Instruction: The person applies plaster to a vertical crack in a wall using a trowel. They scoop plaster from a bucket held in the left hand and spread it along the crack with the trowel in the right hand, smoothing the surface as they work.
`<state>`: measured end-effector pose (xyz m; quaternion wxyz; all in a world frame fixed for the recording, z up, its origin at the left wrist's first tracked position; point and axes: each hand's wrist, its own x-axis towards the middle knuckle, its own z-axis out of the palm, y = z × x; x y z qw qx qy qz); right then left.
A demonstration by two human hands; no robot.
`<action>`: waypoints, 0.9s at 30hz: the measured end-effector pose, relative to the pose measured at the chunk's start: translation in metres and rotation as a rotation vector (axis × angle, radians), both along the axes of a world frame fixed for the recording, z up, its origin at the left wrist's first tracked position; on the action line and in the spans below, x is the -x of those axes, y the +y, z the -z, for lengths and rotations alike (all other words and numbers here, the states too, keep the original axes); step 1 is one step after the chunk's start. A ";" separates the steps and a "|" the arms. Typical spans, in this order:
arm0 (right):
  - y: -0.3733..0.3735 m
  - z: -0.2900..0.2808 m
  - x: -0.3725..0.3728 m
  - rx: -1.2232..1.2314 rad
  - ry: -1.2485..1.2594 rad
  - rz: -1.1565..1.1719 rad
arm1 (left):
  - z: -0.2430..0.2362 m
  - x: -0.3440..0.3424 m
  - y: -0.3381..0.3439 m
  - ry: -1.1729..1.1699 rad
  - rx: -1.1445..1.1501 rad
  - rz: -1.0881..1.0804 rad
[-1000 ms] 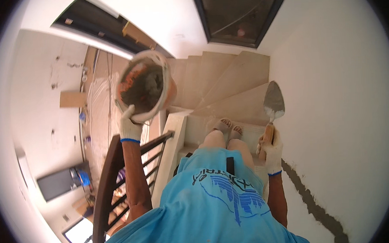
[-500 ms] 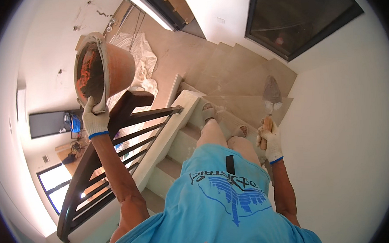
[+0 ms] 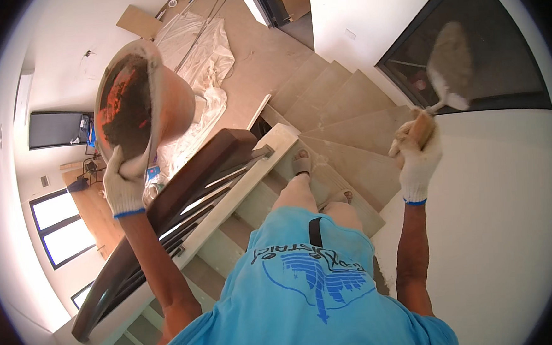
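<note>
My left hand (image 3: pixel 125 182), in a white knit glove with a blue cuff, grips the rim of an orange bucket (image 3: pixel 177 106). The bucket is tilted on its side, and dark grey mortar (image 3: pixel 125 128) coats its inside over patches of orange. My right hand (image 3: pixel 418 157), gloved the same way, is closed around the wooden handle of a trowel (image 3: pixel 449 60). Its blade points up and away, smeared with grey and slightly blurred. The trowel is raised in front of a dark-framed window (image 3: pixel 496 51), well apart from the bucket.
I stand on winding stairs (image 3: pixel 348 108). A dark wooden handrail (image 3: pixel 194 171) with bars runs along my left, below the bucket. A white wall (image 3: pixel 480 210) rises at my right. Crumpled plastic sheeting (image 3: pixel 209 69) covers part of the lower floor, near a board (image 3: pixel 138 23).
My right hand has lifted the trowel up and to the right, from over the steps to before the window. The bucket has shifted slightly left. The view has turned a little.
</note>
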<state>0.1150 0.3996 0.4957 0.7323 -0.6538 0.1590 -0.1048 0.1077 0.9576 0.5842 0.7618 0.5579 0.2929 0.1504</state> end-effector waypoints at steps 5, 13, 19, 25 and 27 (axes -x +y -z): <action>0.019 -0.069 -0.048 0.102 -0.411 0.071 | -0.034 0.037 -0.021 0.100 -0.058 -0.097; 0.084 0.012 -0.165 0.213 -0.507 0.126 | -0.061 0.072 -0.008 0.058 -0.090 -0.248; 0.137 0.185 -0.143 0.658 0.009 -0.302 | -0.074 0.064 -0.031 0.080 -0.055 -0.369; 0.134 0.110 -0.178 -0.369 0.416 -0.634 | -0.072 0.038 -0.061 0.125 -0.034 -0.349; 0.133 0.107 -0.178 -0.510 0.421 -0.692 | -0.065 0.028 -0.060 0.105 -0.046 -0.329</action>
